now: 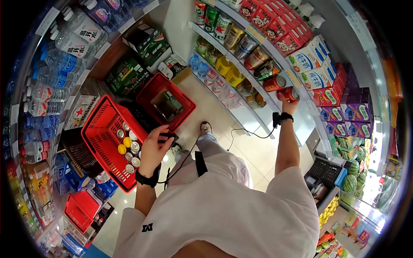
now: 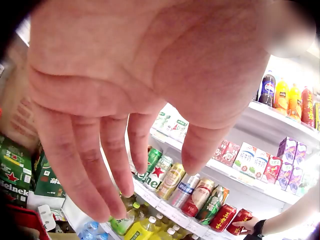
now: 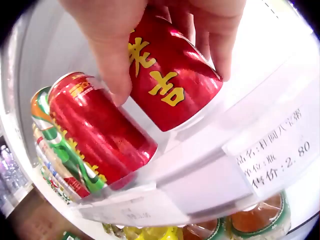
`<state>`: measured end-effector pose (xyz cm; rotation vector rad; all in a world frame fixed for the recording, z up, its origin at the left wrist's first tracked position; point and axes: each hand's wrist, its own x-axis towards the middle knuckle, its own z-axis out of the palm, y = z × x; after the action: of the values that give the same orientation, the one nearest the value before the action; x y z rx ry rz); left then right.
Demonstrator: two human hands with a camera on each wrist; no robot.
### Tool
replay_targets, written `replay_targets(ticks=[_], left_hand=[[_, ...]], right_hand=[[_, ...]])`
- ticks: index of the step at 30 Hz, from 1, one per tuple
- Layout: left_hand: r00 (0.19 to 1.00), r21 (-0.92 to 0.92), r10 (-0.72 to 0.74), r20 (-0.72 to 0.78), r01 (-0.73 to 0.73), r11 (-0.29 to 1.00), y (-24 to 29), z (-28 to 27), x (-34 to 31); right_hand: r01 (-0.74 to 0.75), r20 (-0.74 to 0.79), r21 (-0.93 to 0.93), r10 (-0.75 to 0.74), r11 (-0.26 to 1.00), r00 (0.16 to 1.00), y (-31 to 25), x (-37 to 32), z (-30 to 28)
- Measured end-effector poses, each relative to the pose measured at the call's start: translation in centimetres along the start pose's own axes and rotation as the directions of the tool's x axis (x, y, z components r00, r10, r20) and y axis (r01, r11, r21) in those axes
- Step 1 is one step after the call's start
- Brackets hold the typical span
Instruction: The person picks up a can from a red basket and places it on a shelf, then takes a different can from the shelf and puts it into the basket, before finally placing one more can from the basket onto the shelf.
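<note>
At the shelf on the right, my right hand grips a red drink can with yellow characters. In the right wrist view, the thumb is on one side of the can and the fingers on the other; the can tilts close over the shelf edge. Another red can of the same look stands beside it. My left hand holds nothing, its fingers relaxed, near the rim of a red basket. Inside that basket lie several silver-topped cans and yellow-topped ones.
More cans line the same shelf, with bottled drinks below and milk cartons above. A second red basket holds a green box. Water bottles fill the left shelves. Cables run from both wrists.
</note>
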<state>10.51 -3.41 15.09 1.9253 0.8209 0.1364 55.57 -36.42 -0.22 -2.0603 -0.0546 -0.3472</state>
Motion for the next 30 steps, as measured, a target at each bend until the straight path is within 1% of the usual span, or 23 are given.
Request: replay_targets(ticks=[1, 3, 4, 5, 7, 8, 9, 10, 11, 12, 13, 14, 16, 17, 19, 21, 23, 25, 26, 28, 29, 30], left_hand=[[1.0, 0.001, -0.012, 0.008, 0.012, 1.0, -0.1, 0.0, -0.1], [0.999, 0.005, -0.034, 0.004, 0.034, 0.999, -0.3, 0.0, -0.3], [1.0, 0.019, -0.017, -0.009, 0.017, 1.0, -0.7, 0.2, -0.3], [1.0, 0.016, -0.019, 0.001, 0.019, 1.0, -0.9, 0.4, -0.4], [0.999, 0.002, -0.032, -0.027, 0.033, 0.999, -1.2, 0.7, -0.7], [0.999, -0.003, -0.051, -0.014, 0.051, 0.999, -1.3, 0.7, -0.8], [0.998, 0.0, -0.062, -0.004, 0.062, 0.998, -1.5, 0.9, -0.8], [0.998, -0.001, -0.06, -0.004, 0.06, 0.998, -1.7, 0.9, -0.8], [0.998, -0.002, -0.055, -0.005, 0.055, 0.998, -1.8, 1.0, -0.9], [0.998, -0.003, -0.061, -0.008, 0.061, 0.998, -1.7, 1.1, -0.9], [0.998, -0.004, -0.065, -0.002, 0.065, 0.998, -1.6, 1.1, -0.8], [0.998, 0.009, -0.069, 0.002, 0.069, 0.998, -1.5, 1.0, -0.7], [0.997, 0.019, -0.075, 0.007, 0.075, 0.997, -1.5, 1.0, -0.6], [0.996, 0.023, -0.086, 0.035, 0.085, 0.996, -1.6, 0.9, -0.6], [0.993, 0.03, -0.096, 0.063, 0.094, 0.995, -1.6, 1.0, -0.5], [0.995, 0.0, -0.1, 0.02, 0.101, 0.995, -1.3, 1.2, -0.4], [0.994, -0.004, -0.106, 0.027, 0.107, 0.994, -1.6, 1.3, -0.3], [0.993, -0.009, -0.113, 0.031, 0.113, 0.994, -1.4, 1.5, -0.3], [0.992, -0.007, -0.121, 0.035, 0.121, 0.993, -1.3, 1.5, -0.3], [0.991, 0.0, -0.132, 0.036, 0.133, 0.991, -1.1, 1.5, -0.3], [0.991, 0.003, -0.129, 0.036, 0.129, 0.992, -1.1, 1.4, -0.3], [0.991, 0.003, -0.126, 0.035, 0.126, 0.992, -1.1, 1.5, -0.3]], right_hand=[[0.058, -0.002, 0.022, -0.057, 0.998, 0.998, 3.9, 1.6, 0.5], [0.047, 0.032, 0.128, -0.051, 0.991, 0.998, 3.8, 2.2, 0.4], [0.051, 0.038, 0.062, -0.053, 0.997, 0.998, 5.0, 3.0, 0.4], [0.069, 0.068, 0.175, -0.082, 0.982, 0.994, 4.6, 3.3, 0.6], [0.094, 0.082, -0.075, -0.087, 0.993, 0.993, 6.4, 4.6, 0.6], [0.117, 0.121, -0.154, -0.099, 0.981, 0.988, 8.6, 6.1, 1.0], [0.141, 0.163, -0.229, -0.105, 0.963, 0.981, 8.1, 6.1, 1.1], [0.063, 0.17, -0.253, -0.02, 0.965, 0.985, 7.6, 6.0, 0.9], [0.045, 0.154, -0.222, -0.01, 0.974, 0.988, 7.8, 6.0, 1.1], [0.033, 0.206, -0.063, -0.02, 0.997, 0.978, 7.0, 5.7, 0.8], [0.015, 0.254, 0.097, -0.039, 0.995, 0.966, 6.1, 5.6, 0.5], [0.012, 0.256, 0.091, -0.035, 0.996, 0.966, 5.1, 5.6, 0.0], [-0.035, 0.392, -0.012, 0.037, 0.999, 0.919, 3.6, 5.8, -1.0], [-0.036, 0.394, -0.015, 0.039, 0.999, 0.918, 3.2, 5.9, -1.2], [-0.029, 0.481, -0.051, 0.05, 0.998, 0.875, 2.8, 6.3, -1.7], [-0.017, 0.493, -0.05, 0.04, 0.999, 0.869, 3.3, 6.6, -1.6], [-0.002, 0.504, -0.048, 0.026, 0.999, 0.863, 3.6, 6.9, -1.2], [-0.036, 0.468, -0.205, 0.13, 0.978, 0.874, 3.8, 7.1, -0.4], [-0.036, 0.468, -0.204, 0.13, 0.978, 0.874, 4.1, 7.4, 0.0], [0.025, 0.453, -0.064, 0.007, 0.998, 0.891, 4.7, 7.5, 0.8], [0.021, 0.457, -0.062, 0.009, 0.998, 0.89, 4.3, 7.5, 1.0], [0.058, 0.455, -0.251, 0.065, 0.966, 0.888, 3.1, 7.6, 1.2]])
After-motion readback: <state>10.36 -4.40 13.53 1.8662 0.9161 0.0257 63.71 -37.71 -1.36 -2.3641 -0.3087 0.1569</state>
